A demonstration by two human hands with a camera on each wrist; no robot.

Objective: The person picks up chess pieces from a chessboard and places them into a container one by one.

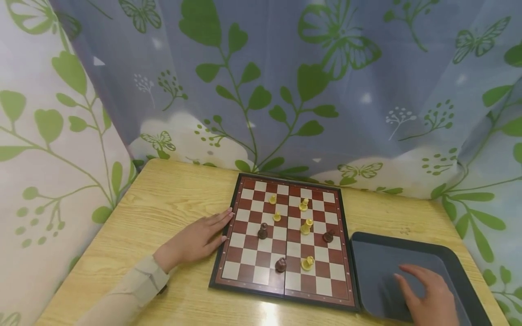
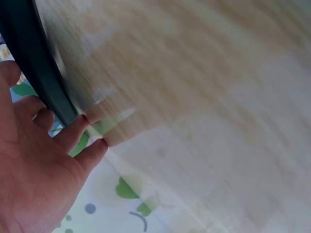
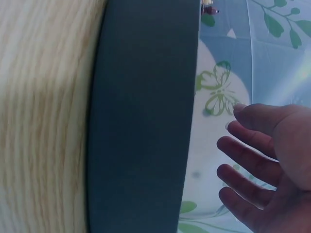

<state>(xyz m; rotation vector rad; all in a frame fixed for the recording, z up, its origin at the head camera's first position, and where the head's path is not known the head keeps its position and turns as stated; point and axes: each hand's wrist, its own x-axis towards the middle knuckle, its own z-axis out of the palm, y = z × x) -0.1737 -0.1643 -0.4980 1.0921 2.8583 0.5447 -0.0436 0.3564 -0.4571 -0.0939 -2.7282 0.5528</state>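
Observation:
A brown-and-white chessboard [image 1: 285, 235] with a dark frame lies on the table. My left hand [image 1: 195, 240] rests beside it, fingers extended and fingertips at its left edge. The left wrist view shows this hand [image 2: 43, 160] next to the dark board edge [image 2: 41, 63]. Several chess pieces stand on the squares, among them a dark piece [image 1: 263, 231], a yellow piece [image 1: 306, 226] and a small yellow pawn [image 1: 273, 199]. Over the dark tray [image 1: 375, 271] is my right hand [image 1: 434, 299], thumb and index finger apart. In the right wrist view that hand [image 3: 272, 160] holds nothing, its fingers loosely spread.
The tray stands against the board's right side; its dark wall [image 3: 141, 116] fills the middle of the right wrist view. A curtain [image 1: 261, 90] with leaves and butterflies hangs behind the wooden table [image 1: 175, 194] and along both sides.

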